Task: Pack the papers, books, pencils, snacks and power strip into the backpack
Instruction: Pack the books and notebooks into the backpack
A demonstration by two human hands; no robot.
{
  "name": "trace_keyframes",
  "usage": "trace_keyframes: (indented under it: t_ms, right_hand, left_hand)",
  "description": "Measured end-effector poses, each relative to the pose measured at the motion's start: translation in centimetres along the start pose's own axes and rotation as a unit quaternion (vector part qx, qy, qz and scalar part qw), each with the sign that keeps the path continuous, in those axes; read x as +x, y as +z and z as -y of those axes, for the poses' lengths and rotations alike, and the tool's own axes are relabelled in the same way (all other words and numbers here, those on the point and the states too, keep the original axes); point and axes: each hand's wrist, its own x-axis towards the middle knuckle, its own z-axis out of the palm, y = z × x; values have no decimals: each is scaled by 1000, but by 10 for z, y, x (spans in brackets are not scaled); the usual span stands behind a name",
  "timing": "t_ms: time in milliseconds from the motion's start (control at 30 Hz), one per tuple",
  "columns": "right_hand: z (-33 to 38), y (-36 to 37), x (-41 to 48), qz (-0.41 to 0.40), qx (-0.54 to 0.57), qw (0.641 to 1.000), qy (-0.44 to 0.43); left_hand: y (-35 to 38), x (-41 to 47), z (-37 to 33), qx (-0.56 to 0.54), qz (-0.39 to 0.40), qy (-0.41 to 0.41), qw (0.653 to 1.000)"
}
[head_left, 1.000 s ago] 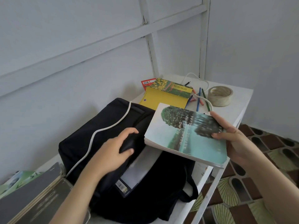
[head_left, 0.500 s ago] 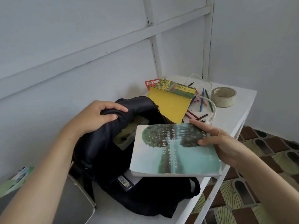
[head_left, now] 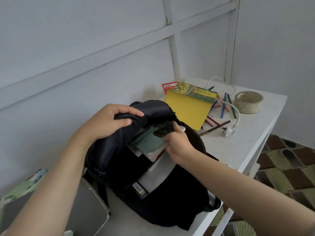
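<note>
A black backpack (head_left: 170,198) lies on the white table (head_left: 247,142). My left hand (head_left: 109,123) grips its top flap and holds it lifted. My right hand (head_left: 179,145) grips the teal tree-cover book (head_left: 150,143), which is partly inside the opening, tilted. White papers (head_left: 153,178) stick out of the bag below it. Behind the bag lie a yellow book (head_left: 187,108), a green-and-yellow book (head_left: 197,92), a red snack packet (head_left: 168,86), several coloured pencils (head_left: 223,106) and a white power cord with plug (head_left: 228,132).
A roll of tape (head_left: 248,102) stands at the table's far right corner. Grey books (head_left: 88,210) and a green booklet (head_left: 22,188) lie at the near left. The table edge drops to a patterned tile floor (head_left: 286,164) on the right. A white wall runs behind.
My right hand has pushed the teal book from above the bag down into its opening. My left hand still holds the flap up, now a little further right.
</note>
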Motion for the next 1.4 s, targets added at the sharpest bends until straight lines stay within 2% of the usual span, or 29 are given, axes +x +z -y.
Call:
trace_keyframes:
  t_ms: [33, 67, 100, 133, 167, 300, 400, 433, 467, 567, 633, 767, 867, 967, 1067, 1167, 1267, 1400]
  right_hand:
    - [-5, 3, 5, 11, -71, 997, -7]
    - [-8, 3, 11, 19, -195, 980, -28]
    - [-9, 2, 15, 23, -336, 940, -49]
    - [-9, -1, 19, 20, -464, 883, -74]
    - [-9, -5, 22, 15, -545, 833, -94]
    - [-12, -17, 16, -27, -698, 697, -163]
    - [-31, -25, -5, -81, -790, 550, -257]
    - [-39, -28, -11, -79, -804, 518, -281]
    - [-47, -32, -12, -62, -809, 503, -298]
    - [-63, -44, -7, 14, -825, 469, -315]
    - [-64, -44, -3, 46, -834, 460, -303]
    - [-61, -27, 2, 75, -836, 475, -264]
    - [-58, -16, 12, 108, -853, 436, -264]
    - [-59, -12, 26, 112, -860, 426, -258]
    - [-60, -13, 32, 123, -856, 431, -256]
    - [-59, -16, 25, 167, -846, 430, -267]
    - [-57, -17, 22, 206, -831, 446, -261]
    - [-52, -12, 22, 221, -824, 455, -256]
  left_hand:
    - [-1, 0, 0, 1, -3, -2, 1000]
    - [-1, -1, 1, 1, -5, -4, 1000]
    - [-1, -2, 1, 1, -6, -6, 1000]
    - [0, -2, 2, 1, -5, -9, 1000]
    - [1, -3, 2, 2, -2, -12, 1000]
    - [4, -5, 6, -4, 0, -18, 1000]
    - [4, -5, 6, -9, -7, -22, 1000]
    - [3, -5, 6, -9, -8, -23, 1000]
    - [3, -5, 6, -9, -10, -22, 1000]
    - [4, -5, 5, -9, -13, -17, 1000]
    - [5, -5, 5, -7, -16, -14, 1000]
    - [4, -5, 2, -2, -16, -12, 1000]
    - [5, -5, 0, -6, -17, -14, 1000]
    - [5, -6, 0, -8, -21, -18, 1000]
    - [4, -6, 1, -7, -23, -21, 999]
    - [4, -6, 3, -11, -23, -20, 999]
    - [4, -6, 4, -20, -24, -23, 999]
    - [7, -3, 6, -35, -19, -27, 999]
